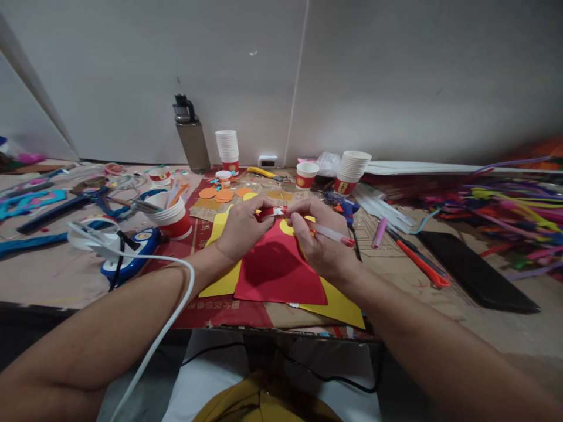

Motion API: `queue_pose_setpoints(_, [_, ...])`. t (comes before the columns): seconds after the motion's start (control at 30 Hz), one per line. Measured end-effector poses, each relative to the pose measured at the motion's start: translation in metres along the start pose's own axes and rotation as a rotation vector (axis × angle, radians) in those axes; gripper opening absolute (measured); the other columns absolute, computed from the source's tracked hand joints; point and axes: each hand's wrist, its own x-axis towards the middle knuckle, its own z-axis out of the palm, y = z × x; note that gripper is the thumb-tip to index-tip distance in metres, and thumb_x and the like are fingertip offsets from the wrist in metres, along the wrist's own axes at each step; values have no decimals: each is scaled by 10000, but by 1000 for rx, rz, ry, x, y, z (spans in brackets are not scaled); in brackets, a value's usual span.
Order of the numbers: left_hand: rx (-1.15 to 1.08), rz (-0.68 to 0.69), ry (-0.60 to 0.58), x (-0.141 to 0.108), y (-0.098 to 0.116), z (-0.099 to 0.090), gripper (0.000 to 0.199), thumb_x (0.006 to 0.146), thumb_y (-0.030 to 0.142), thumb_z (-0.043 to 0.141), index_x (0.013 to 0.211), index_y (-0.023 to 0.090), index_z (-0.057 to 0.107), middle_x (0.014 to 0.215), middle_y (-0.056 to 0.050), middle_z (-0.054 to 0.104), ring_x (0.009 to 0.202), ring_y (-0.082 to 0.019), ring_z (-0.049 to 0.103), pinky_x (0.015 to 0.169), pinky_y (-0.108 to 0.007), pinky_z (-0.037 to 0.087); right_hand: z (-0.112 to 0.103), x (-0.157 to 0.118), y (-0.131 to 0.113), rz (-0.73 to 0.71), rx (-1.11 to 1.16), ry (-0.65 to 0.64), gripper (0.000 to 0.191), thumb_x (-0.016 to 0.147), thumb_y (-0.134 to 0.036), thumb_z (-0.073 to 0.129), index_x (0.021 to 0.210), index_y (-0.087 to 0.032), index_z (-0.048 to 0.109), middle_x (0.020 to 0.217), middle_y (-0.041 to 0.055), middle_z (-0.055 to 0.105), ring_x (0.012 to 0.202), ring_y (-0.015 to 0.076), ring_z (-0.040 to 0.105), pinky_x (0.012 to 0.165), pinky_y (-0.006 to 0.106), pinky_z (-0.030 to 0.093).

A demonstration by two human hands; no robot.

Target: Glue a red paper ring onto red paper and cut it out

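My left hand (pixel 243 225) is closed, its fingertips pinching a small red-and-white piece (pixel 278 211) whose kind I cannot make out. My right hand (pixel 319 234) is closed around a pen (pixel 332 233) with a pale translucent barrel and a red end. The right fingertips meet the other side of the small piece. Below both hands lies a sheet of red paper (pixel 279 269), over yellow paper (pixel 341 308) that sticks out on both sides. Part of a yellow round shape (pixel 287 227) shows between the hands.
Paper cups with tools (pixel 173 220) and a blue-and-white device (pixel 134 252) stand left. Cup stacks (pixel 227 146) (pixel 353 167) and a bottle (pixel 193 138) stand behind. Orange discs (pixel 224 195) lie ahead. A glue gun (pixel 346 209), orange-red cutter (pixel 422 261), black phone (pixel 475 269) and pipe cleaners (pixel 523 217) lie right.
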Motion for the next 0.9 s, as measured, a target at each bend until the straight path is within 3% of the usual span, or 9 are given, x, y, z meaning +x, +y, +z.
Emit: queue_pose_setpoints(0.9, [35,52,-45,0,1,-1,176,733,43,639,825,185,689,781,-4,720,694,-125,629,670,-243,498,4,0,1,-77,-32,-38,103,902,-216,496,853,-204,586,823,36,683,762,164,624,707,301,474])
